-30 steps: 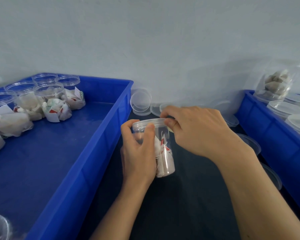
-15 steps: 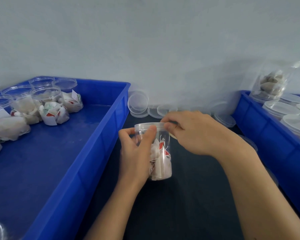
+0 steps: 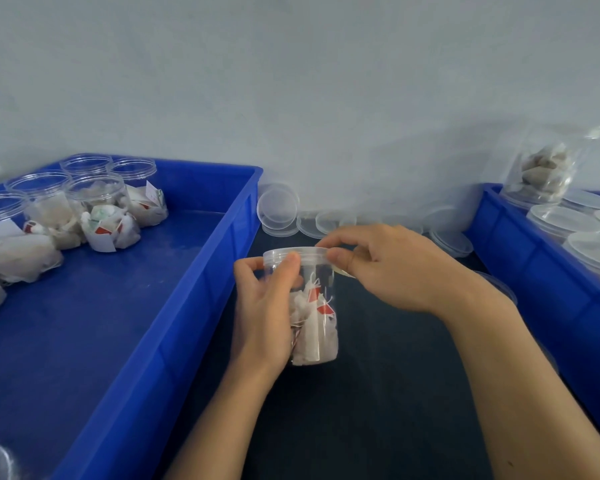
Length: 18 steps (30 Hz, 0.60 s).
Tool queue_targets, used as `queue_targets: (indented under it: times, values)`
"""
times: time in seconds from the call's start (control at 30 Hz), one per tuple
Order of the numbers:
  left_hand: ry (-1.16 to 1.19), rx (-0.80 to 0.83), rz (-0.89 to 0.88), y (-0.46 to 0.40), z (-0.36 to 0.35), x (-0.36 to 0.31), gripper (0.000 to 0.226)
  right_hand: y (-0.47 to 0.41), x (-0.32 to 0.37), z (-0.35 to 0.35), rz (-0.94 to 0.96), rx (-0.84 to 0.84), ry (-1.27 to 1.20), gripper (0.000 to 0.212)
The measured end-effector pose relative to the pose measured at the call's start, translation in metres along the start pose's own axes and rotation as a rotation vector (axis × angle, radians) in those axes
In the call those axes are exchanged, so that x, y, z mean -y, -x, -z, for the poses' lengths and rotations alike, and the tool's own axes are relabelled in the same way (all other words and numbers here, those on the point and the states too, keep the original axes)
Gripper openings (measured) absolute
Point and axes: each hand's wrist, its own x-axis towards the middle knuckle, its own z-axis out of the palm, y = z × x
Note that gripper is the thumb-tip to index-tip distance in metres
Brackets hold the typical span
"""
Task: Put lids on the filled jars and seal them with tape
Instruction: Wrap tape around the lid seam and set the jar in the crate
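A clear plastic jar (image 3: 317,327) filled with white tea bags stands on the dark table between two blue crates, with a clear lid (image 3: 298,255) on top. My left hand (image 3: 267,310) grips the jar's left side, thumb up at the lid's rim. My right hand (image 3: 385,265) pinches the lid's right edge with thumb and forefinger; a pale strip, probably tape (image 3: 343,271), shows under the thumb. Several loose clear lids (image 3: 278,209) lie against the wall behind the jar.
The left blue crate (image 3: 201,306) holds several lidded jars (image 3: 97,209) of tea bags at its far end. The right blue crate (image 3: 534,258) holds stacked lidded jars (image 3: 565,220), with one jar (image 3: 544,171) on top. More lids (image 3: 452,240) lie right of my hand.
The jar and both hands have shifted slightly toward me and lower in view. My right thumb has slid along the lid's rim; my left hand keeps its grip.
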Motion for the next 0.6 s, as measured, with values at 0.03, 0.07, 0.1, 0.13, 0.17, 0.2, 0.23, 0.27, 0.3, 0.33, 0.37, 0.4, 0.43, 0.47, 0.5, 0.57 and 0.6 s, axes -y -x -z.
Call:
queue_targets:
  times: [0.03, 0.07, 0.1, 0.13, 0.17, 0.2, 0.23, 0.27, 0.3, 0.33, 0.37, 0.4, 0.43, 0.47, 0.5, 0.57, 0.6]
  values:
    - [-0.005, 0.001, 0.008, -0.0006, 0.0006, 0.0008, 0.065, 0.0002, -0.0011, -0.0004, -0.005, -0.002, 0.005, 0.022]
    - [-0.007, 0.004, 0.014, -0.0013, 0.0012, 0.0015, 0.063, 0.0002, -0.0022, -0.0008, -0.013, -0.005, 0.002, 0.022]
    - [-0.002, 0.006, 0.019, -0.0022, 0.0020, 0.0022, 0.060, 0.0002, -0.0032, -0.0014, -0.019, -0.006, -0.002, 0.021]
    - [0.008, 0.009, 0.026, -0.0029, 0.0024, 0.0024, 0.058, -0.0001, -0.0040, -0.0022, -0.024, -0.004, -0.003, 0.022]
    - [0.022, 0.015, 0.035, -0.0034, 0.0028, 0.0027, 0.057, -0.0002, -0.0048, -0.0028, -0.029, 0.003, -0.002, 0.022]
    - [0.039, 0.025, 0.045, -0.0037, 0.0029, 0.0028, 0.056, -0.0003, -0.0054, -0.0034, -0.034, 0.013, -0.001, 0.023]
    - [0.054, 0.035, 0.053, -0.0036, 0.0032, 0.0030, 0.055, -0.0006, -0.0062, -0.0038, -0.041, 0.024, -0.005, 0.024]
    - [0.062, 0.047, 0.058, -0.0033, 0.0034, 0.0028, 0.055, -0.0009, -0.0071, -0.0041, -0.047, 0.031, -0.010, 0.024]
    - [0.063, 0.059, 0.064, -0.0030, 0.0037, 0.0027, 0.056, -0.0009, -0.0077, -0.0042, -0.051, 0.037, -0.015, 0.024]
    - [0.064, 0.070, 0.070, -0.0025, 0.0036, 0.0022, 0.058, -0.0011, -0.0083, -0.0042, -0.054, 0.042, -0.020, 0.024]
    - [0.067, 0.075, 0.076, -0.0023, 0.0036, 0.0022, 0.061, -0.0009, -0.0083, -0.0040, -0.056, 0.048, -0.029, 0.025]
    - [0.075, 0.075, 0.081, -0.0021, 0.0038, 0.0020, 0.062, -0.0009, -0.0080, -0.0038, -0.058, 0.058, -0.040, 0.026]
    - [0.086, 0.071, 0.088, -0.0019, 0.0042, 0.0020, 0.063, -0.0008, -0.0075, -0.0036, -0.062, 0.073, -0.051, 0.027]
    - [0.098, 0.072, 0.099, -0.0014, 0.0044, 0.0015, 0.065, -0.0007, -0.0073, -0.0036, -0.065, 0.092, -0.060, 0.028]
    - [0.105, 0.079, 0.110, -0.0008, 0.0046, 0.0013, 0.067, -0.0010, -0.0073, -0.0036, -0.067, 0.112, -0.067, 0.029]
    - [0.106, 0.106, 0.123, -0.0002, 0.0050, 0.0012, 0.074, -0.0017, -0.0073, -0.0040, -0.068, 0.150, -0.083, 0.031]
    - [0.109, 0.117, 0.125, 0.0000, 0.0050, 0.0013, 0.080, -0.0022, -0.0076, -0.0042, -0.064, 0.170, -0.096, 0.032]
